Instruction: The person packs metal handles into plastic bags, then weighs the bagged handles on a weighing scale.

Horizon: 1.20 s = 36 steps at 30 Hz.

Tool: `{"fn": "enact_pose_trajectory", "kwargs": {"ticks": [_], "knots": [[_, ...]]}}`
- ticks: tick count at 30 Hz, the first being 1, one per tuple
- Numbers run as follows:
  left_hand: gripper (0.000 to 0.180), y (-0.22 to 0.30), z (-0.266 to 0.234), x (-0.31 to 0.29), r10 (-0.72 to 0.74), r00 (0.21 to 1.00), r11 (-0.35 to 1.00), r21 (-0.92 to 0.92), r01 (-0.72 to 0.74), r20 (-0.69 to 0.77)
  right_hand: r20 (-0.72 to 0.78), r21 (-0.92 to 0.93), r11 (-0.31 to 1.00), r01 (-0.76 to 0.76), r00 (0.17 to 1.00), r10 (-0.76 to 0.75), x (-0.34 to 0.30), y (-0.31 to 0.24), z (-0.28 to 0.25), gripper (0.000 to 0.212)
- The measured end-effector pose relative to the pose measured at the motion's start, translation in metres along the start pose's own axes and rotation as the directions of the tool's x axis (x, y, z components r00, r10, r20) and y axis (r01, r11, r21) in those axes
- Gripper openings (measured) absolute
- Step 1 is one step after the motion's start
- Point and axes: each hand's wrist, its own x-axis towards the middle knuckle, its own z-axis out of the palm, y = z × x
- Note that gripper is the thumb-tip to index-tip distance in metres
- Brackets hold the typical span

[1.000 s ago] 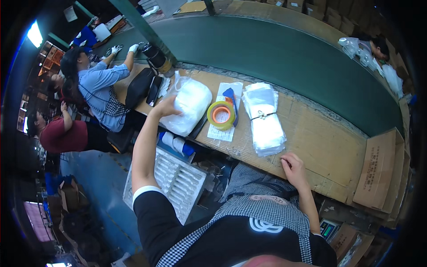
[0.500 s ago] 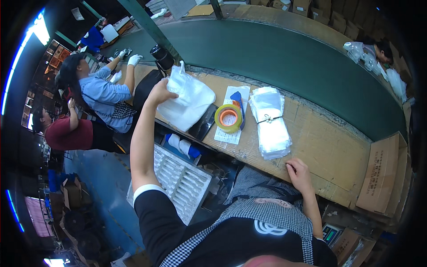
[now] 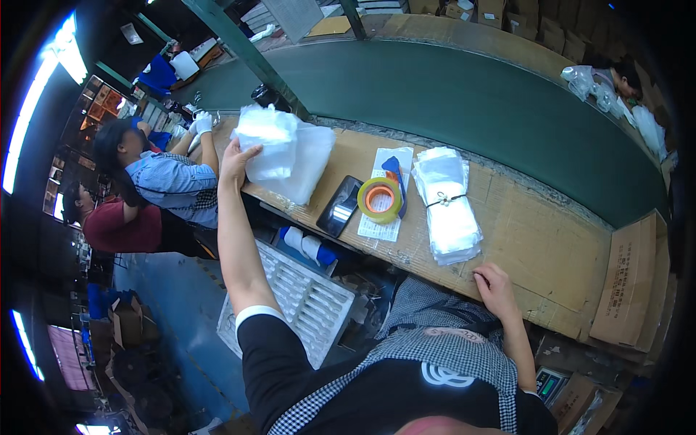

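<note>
My left hand (image 3: 235, 164) grips the edge of some clear plastic bags (image 3: 268, 138), thumb on top, above a larger whitish stack of plastic bags (image 3: 313, 163) on the cardboard-covered bench. My right hand (image 3: 496, 287) rests at the bench's front edge with its fingers curled and nothing showing in them. Just beyond it lies a bundle of clear bags (image 3: 455, 228) tied with a dark cord. Between the two piles are a black phone (image 3: 338, 209), a yellowish tape roll (image 3: 367, 210) with an orange ring inside, a blue tool (image 3: 394, 165) and a printed sheet (image 3: 384, 230).
Behind the bench (image 3: 536, 268) runs a green conveyor belt (image 3: 464, 94). A green post (image 3: 250, 54) and a dark cylinder stand near my left hand. One person in a blue shirt (image 3: 170, 180) works at the left. A cardboard box (image 3: 627, 283) sits at the right end; a white slatted tray (image 3: 308, 297) is below.
My left hand has shifted slightly left and down with the bags, which now lie flatter. More of the phone is uncovered. My right hand keeps its place at the edge.
</note>
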Motion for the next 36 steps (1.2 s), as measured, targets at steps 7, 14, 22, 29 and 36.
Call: {"fn": "enact_pose_trajectory", "kwargs": {"ticks": [7, 14, 22, 29, 36], "knots": [[0.052, -0.011, -0.030, 0.026, -0.502, 0.861, 0.763, 0.428, 0.484, -0.078, 0.055, 0.023, 0.998, 0.062, 0.996, -0.064, 0.008, -0.017, 0.009, 0.012], [0.038, -0.019, -0.011, 0.019, -0.596, 0.799, 0.752, -0.405, 0.520, -0.081, 0.041, -0.002, 0.999, 0.052, 0.998, -0.052, -0.002, -0.007, 0.008, 0.014], [0.043, -0.004, 0.022, 0.009, -0.474, 0.876, 0.796, -0.468, 0.383, -0.090, 0.062, 0.032, 0.986, 0.164, 0.984, -0.166, 0.044, -0.025, 0.018, 0.015], [0.044, -0.043, 0.088, -0.025, -0.512, 0.858, 0.838, -0.203, 0.507, 0.028, -0.124, -0.134, 0.869, 0.477, 0.862, -0.492, 0.193, -0.115, 0.136, 0.061], [0.034, -0.065, 0.065, -0.053, -0.572, 0.817, 0.701, -0.472, 0.535, 0.076, 0.098, -0.258, 0.919, 0.299, 0.954, -0.283, 0.245, -0.126, 0.213, 0.032]]}}
